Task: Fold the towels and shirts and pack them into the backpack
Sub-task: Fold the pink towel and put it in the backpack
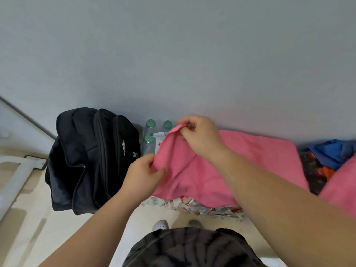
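A pink towel (250, 162) lies spread over a patterned surface against the wall. My right hand (202, 135) pinches its far left corner and lifts it. My left hand (143, 175) grips the towel's near left edge. A black backpack (86, 158) stands on the floor to the left of the towel, close to my left hand. A blue garment (333, 153) lies bunched at the far right, with orange and red cloth (325, 172) under it. More pink cloth (342, 187) shows at the right edge.
Several green-capped water bottles (152, 132) stand against the wall between the backpack and the towel. A red and white patterned cover (202, 206) hangs below the towel. A pale wall rises behind. My feet (160, 225) stand on the light floor.
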A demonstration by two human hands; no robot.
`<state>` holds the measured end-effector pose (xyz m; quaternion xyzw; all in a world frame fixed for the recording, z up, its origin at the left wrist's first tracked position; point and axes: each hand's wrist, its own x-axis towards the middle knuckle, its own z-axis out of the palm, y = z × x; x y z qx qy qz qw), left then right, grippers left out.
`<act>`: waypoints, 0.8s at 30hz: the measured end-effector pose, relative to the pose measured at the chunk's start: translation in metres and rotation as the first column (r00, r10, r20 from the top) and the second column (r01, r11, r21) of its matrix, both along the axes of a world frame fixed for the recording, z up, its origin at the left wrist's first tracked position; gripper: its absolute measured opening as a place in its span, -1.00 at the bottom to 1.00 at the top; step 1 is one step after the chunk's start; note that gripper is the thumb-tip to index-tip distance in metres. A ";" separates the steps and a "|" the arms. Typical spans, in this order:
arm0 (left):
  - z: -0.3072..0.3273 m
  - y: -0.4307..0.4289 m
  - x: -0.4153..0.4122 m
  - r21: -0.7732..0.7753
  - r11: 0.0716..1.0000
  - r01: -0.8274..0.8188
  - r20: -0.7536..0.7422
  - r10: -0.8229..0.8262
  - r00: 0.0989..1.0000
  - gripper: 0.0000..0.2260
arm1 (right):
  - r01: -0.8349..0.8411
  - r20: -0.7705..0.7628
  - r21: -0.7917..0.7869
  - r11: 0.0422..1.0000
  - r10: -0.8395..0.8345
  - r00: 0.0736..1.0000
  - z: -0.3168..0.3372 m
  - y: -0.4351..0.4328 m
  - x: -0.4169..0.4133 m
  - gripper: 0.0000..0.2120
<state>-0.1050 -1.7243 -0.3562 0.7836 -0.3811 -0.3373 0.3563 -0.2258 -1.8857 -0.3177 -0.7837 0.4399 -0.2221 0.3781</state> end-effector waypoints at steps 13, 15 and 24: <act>0.031 0.046 -0.018 0.104 0.958 -0.266 0.176 0.246 0.953 -0.91 | -0.223 0.285 0.588 0.778 0.059 0.957 -0.011 -0.027 0.070 -0.92; 0.038 0.047 -0.023 0.041 0.945 -0.326 0.195 0.312 0.930 -0.93 | -0.222 0.294 0.598 0.770 0.047 0.955 -0.009 -0.027 0.076 -0.84; 0.061 0.023 -0.072 -0.043 0.954 -0.297 0.061 0.300 0.952 -0.91 | -0.065 0.231 0.545 0.836 -0.075 0.970 -0.003 -0.054 0.025 -0.85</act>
